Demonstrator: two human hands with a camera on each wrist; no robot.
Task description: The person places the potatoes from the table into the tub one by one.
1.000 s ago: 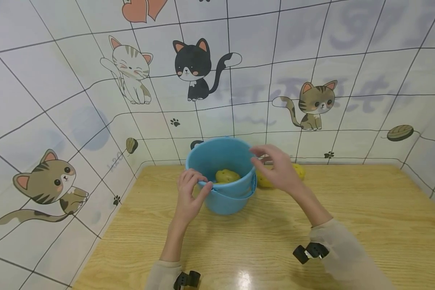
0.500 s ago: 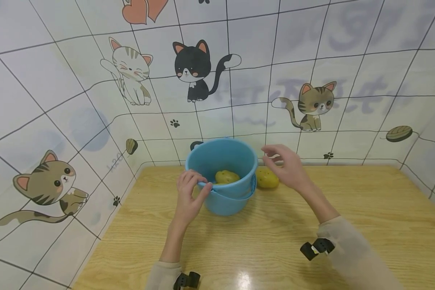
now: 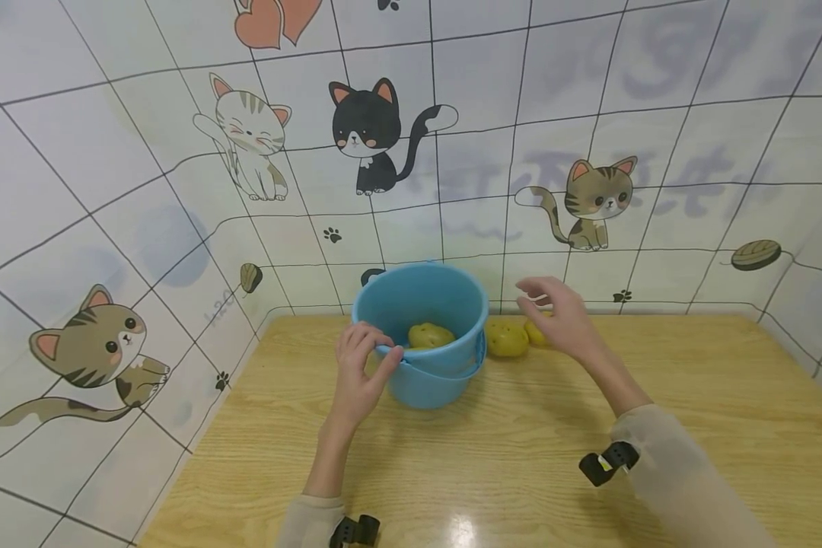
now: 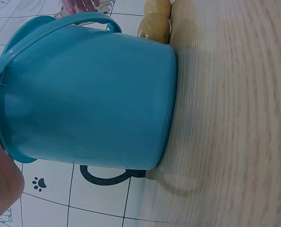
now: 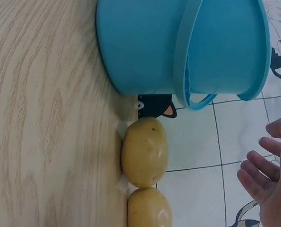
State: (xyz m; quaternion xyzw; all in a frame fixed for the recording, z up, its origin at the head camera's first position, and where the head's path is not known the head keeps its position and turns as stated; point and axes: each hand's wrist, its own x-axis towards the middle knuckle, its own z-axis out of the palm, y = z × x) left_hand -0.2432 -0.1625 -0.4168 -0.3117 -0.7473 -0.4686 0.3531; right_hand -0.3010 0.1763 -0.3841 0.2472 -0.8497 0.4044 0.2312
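Observation:
A light blue bucket [image 3: 430, 387] stands upright on the table, its handle hanging down the near side. My left hand [image 3: 358, 378] grips the bucket's near left rim, fingers over the edge and thumb along the outside. Inside the bucket lies a yellow potato [image 3: 430, 335]. My right hand [image 3: 563, 318] hovers with loosely bent fingers to the right of the bucket, holding nothing. Below it, two more potatoes lie in a row: one potato [image 5: 145, 152] beside the bucket, and a second potato [image 5: 149, 209] partly hidden by the hand in the head view.
The wood-grain table [image 3: 493, 472] meets a wall [image 3: 466, 175] covered in cat-print tiles, directly behind the bucket and potatoes. More of the same covering rises on the left and right sides.
My right hand has moved right, away from the bucket rim, uncovering the potatoes beside it. My left hand stays on the rim, and the bucket has not moved.

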